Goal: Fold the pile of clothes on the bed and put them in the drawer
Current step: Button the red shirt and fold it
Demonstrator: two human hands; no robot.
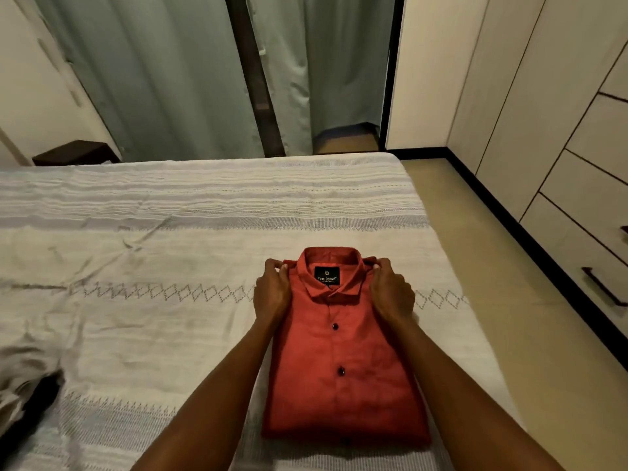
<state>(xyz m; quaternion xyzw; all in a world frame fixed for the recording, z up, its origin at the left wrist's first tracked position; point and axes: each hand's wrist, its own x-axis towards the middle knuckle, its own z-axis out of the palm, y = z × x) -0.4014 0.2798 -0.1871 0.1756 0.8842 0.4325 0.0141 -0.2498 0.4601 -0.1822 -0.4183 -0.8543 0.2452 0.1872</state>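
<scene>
step in hand looks like the tail end of folding: the red button-up cotton shirt w/ dark buttons [343,351] lies folded into a neat rectangle, front up, collar away from the person, on the pale woven bedspread w/ grey diamond stitching [170,232], near the bed's right edge. left hand [270,294] pinches the shirt's left shoulder corner, fingers curled round the fabric; right hand [390,294] does the same at the right shoulder. both hands sit at the collar end, one each side, forearms running along the shirt's long edges.

next move, prob: either square up the shoulders or lift the bundle w/o letting the fold slip, then carry it to the white drawer fronts w/ dark bar handles [584,239] on the right, across the floor strip. more crumpled clothes, beige & black [23,396], lie at the bed's near left, not yet folded.
</scene>
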